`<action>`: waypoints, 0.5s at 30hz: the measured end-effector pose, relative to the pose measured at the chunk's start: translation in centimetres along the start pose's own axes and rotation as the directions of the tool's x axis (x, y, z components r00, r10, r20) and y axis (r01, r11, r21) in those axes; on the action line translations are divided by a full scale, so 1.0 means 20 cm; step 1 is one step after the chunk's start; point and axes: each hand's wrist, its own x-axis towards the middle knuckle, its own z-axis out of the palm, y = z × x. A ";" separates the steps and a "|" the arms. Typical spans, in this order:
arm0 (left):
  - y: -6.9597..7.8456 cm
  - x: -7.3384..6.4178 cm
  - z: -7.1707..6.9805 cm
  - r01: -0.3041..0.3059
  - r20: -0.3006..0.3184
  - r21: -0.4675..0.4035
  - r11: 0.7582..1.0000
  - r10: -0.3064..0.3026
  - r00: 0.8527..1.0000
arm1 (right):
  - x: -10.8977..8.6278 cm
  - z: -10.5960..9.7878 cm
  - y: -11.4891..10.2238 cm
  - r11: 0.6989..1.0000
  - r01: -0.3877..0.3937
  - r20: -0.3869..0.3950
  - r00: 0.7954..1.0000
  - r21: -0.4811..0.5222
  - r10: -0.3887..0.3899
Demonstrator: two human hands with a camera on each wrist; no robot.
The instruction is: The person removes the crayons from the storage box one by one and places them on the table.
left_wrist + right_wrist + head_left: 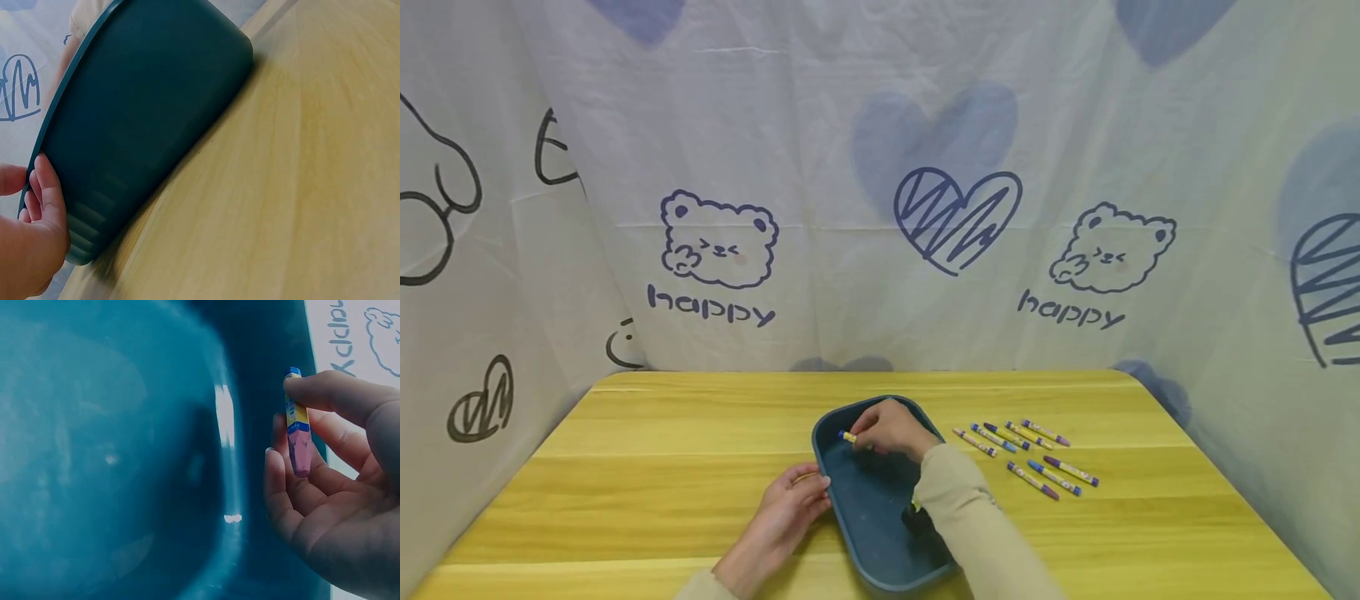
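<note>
A dark teal plastic basin [868, 533] stands on the table. My left hand [793, 504] holds its left rim; in the left wrist view the thumb is at the inner side and the fingers [50, 187] lie along the outer wall. My right hand [891, 429] is over the basin's far part. Between thumb and fingers it pinches a crayon [297, 422] with a pink tip and a yellow and blue wrapper. In the head view only the crayon's blue end shows. Several more crayons [1026, 433] lie loose on the table to the right of the basin.
The wood-grain table [662, 467] extends to both sides of the basin. A white printed cloth [842, 275] hangs behind it and along the sides. Inside the basin, beside the right sleeve [962, 492], is a small black and green thing [916, 512], too unclear to name.
</note>
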 end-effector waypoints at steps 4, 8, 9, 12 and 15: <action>0.00 0.00 0.00 0.002 -0.002 0.008 1.000 -0.002 1.000 | -0.02 -0.05 -0.02 1.000 0.008 0.008 1.000 -0.006 -0.008; 0.00 0.00 0.00 0.002 0.001 0.004 1.000 -0.002 1.000 | -0.03 -0.10 -0.05 1.000 -0.002 0.002 1.000 0.000 0.002; 0.00 0.00 0.00 0.000 0.000 0.005 1.000 0.000 1.000 | -0.03 -0.11 -0.05 1.000 -0.002 -0.002 1.000 0.000 0.002; -0.01 0.01 0.00 -0.001 -0.007 0.008 1.000 0.001 1.000 | -0.03 -0.14 -0.07 1.000 0.003 -0.020 1.000 0.001 -0.003; -0.01 0.01 0.00 -0.001 -0.013 0.007 1.000 0.001 1.000 | -0.03 -0.18 -0.10 1.000 0.009 -0.034 0.999 -0.013 -0.010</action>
